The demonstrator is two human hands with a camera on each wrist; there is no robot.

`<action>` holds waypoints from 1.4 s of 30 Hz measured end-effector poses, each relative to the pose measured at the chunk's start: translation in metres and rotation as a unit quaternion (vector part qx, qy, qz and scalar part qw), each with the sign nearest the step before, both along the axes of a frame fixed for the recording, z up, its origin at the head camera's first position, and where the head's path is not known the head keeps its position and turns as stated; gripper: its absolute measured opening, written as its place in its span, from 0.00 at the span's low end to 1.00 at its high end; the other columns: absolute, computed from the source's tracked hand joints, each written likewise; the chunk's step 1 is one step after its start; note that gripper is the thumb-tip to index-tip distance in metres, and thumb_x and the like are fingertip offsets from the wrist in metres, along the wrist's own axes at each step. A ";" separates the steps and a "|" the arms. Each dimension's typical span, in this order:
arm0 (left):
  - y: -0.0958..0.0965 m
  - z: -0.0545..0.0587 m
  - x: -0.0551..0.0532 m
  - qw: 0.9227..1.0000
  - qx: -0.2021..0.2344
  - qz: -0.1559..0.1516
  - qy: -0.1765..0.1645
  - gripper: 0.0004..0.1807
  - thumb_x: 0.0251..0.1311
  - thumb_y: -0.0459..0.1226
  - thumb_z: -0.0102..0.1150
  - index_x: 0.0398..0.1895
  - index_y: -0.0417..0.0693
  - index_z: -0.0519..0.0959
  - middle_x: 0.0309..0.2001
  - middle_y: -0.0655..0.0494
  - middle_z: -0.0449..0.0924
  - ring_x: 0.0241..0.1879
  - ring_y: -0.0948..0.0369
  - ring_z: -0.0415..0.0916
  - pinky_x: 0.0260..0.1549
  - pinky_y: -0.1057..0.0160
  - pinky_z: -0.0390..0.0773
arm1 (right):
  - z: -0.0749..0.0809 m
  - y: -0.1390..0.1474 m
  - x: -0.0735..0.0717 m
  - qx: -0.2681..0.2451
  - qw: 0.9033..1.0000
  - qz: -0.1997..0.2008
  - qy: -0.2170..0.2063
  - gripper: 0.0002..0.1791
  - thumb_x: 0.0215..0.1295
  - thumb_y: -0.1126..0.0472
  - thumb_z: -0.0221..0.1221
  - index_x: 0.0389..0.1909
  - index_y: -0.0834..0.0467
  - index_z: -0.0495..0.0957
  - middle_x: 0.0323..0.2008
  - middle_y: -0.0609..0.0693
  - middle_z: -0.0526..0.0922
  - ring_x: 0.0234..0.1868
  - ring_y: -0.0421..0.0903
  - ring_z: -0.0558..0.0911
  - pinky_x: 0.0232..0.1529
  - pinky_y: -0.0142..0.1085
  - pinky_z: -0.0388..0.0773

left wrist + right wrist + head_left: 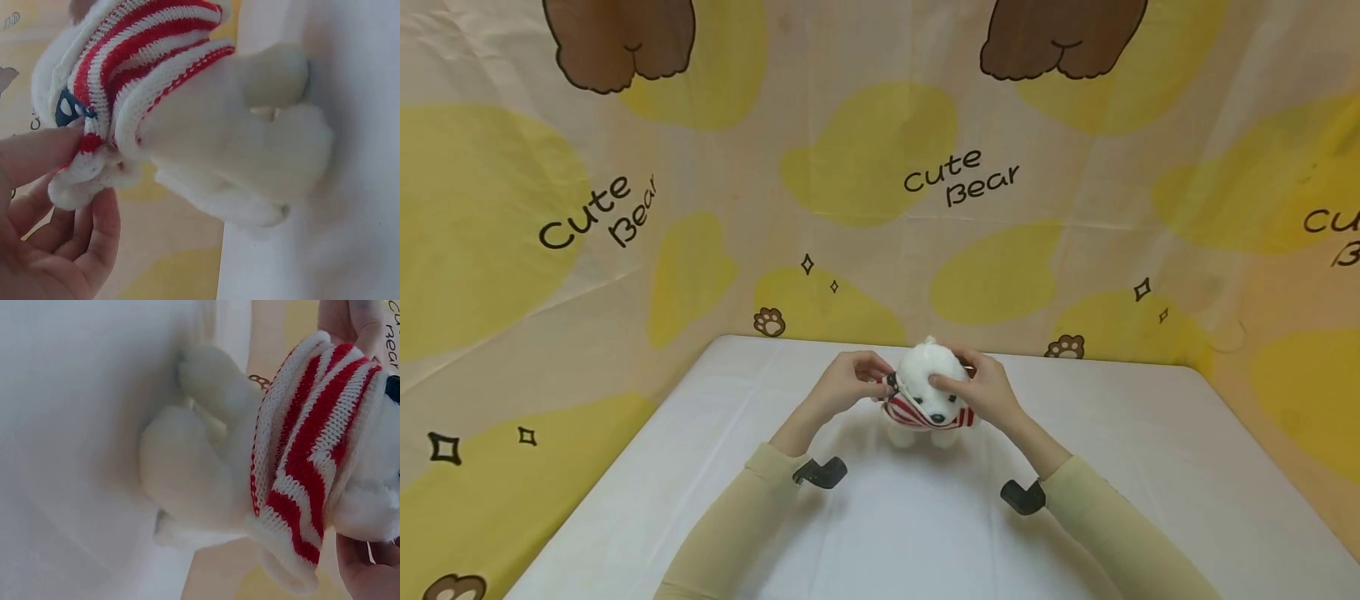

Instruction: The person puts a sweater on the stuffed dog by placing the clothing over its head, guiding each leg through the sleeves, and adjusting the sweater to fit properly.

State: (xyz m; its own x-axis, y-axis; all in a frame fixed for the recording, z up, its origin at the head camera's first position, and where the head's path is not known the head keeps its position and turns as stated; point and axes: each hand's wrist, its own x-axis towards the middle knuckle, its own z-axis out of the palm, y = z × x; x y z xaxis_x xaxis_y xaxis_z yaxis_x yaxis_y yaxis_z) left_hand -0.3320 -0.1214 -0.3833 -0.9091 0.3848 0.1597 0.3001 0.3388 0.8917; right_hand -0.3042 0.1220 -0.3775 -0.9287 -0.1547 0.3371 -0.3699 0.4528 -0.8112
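A white plush toy (931, 371) with a dark nose stands on its legs on the table, its face toward me. It wears a red-and-white striped knitted sweater (910, 412), bunched around its neck and upper body, with a dark blue patch. My left hand (842, 385) pinches the sweater's side between thumb and fingers. In the left wrist view, the left hand (56, 244) holds a white-and-red knit end beside the blue patch. My right hand (988, 387) grips the toy's head, its thumb across the forehead. Part of the right hand (369, 569) shows by the head in the right wrist view.
The white-covered table (910, 533) reaches back to a yellow-and-beige printed cloth (865, 158) hanging close behind the toy. More of that cloth stands at both sides. A black wrist mount (823, 472) sticks out from the left sleeve, another wrist mount (1024, 497) from the right.
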 end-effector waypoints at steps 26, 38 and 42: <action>-0.016 0.002 0.003 0.995 -0.068 0.057 -0.045 0.05 0.46 0.31 0.70 0.21 0.44 0.81 0.24 0.54 0.81 0.25 0.58 0.74 0.34 0.50 0.76 | -0.006 -0.006 0.004 -0.015 0.999 -0.007 0.035 0.27 0.49 0.58 0.70 0.52 0.59 0.78 0.44 0.58 0.83 0.45 0.53 0.81 0.41 0.43 0.81; -0.014 -0.023 -0.004 0.994 -0.079 0.045 -0.068 0.05 0.45 0.32 0.69 0.23 0.42 0.81 0.24 0.55 0.82 0.25 0.61 0.74 0.31 0.58 0.77 | -0.009 0.000 0.002 -0.053 0.998 0.025 -0.011 0.28 0.53 0.57 0.68 0.56 0.58 0.75 0.49 0.58 0.80 0.46 0.54 0.82 0.40 0.41 0.81; -0.008 -0.028 -0.007 0.996 -0.073 0.027 -0.039 0.03 0.51 0.34 0.65 0.29 0.45 0.82 0.30 0.56 0.83 0.32 0.61 0.76 0.33 0.61 0.77 | -0.012 0.010 0.001 -0.059 0.996 0.061 -0.009 0.31 0.56 0.55 0.67 0.60 0.56 0.71 0.54 0.56 0.77 0.53 0.52 0.78 0.48 0.43 0.78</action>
State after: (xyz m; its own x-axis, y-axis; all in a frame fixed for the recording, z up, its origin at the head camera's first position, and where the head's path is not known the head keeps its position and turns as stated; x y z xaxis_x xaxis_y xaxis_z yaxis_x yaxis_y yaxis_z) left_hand -0.3391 -0.1293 -0.4117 -0.9365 0.3490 0.0340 0.2098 0.4800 0.8518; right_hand -0.3032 0.1318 -0.3894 -0.9111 -0.2272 0.3438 -0.4019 0.3060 -0.8630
